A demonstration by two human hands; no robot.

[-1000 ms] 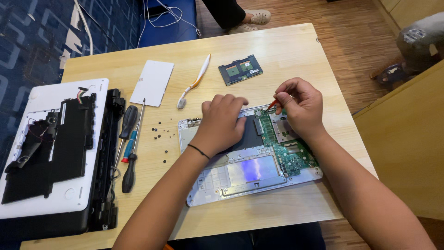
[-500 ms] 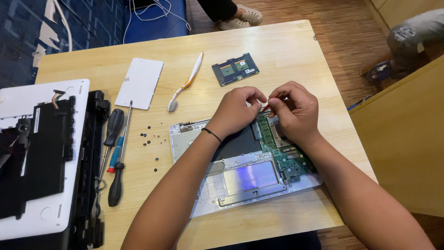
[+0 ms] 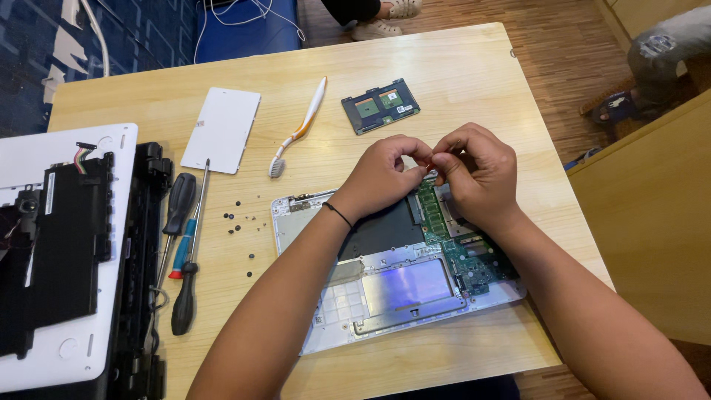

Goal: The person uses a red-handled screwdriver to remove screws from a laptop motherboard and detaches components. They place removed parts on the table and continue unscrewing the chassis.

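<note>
Head view: left hand (image 3: 381, 174) and right hand (image 3: 478, 174) meet, fingers pinching something tiny, unidentifiable, above opened laptop base (image 3: 385, 278); base near table (image 3: 459, 81) front edge, bare wood beyond.

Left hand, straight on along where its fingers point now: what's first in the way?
The left hand points right, fingertips pinched together. First in line are the right hand's fingers, which already look to be touching it above the green board. Whether they truly touch, the head view cannot settle.
</note>
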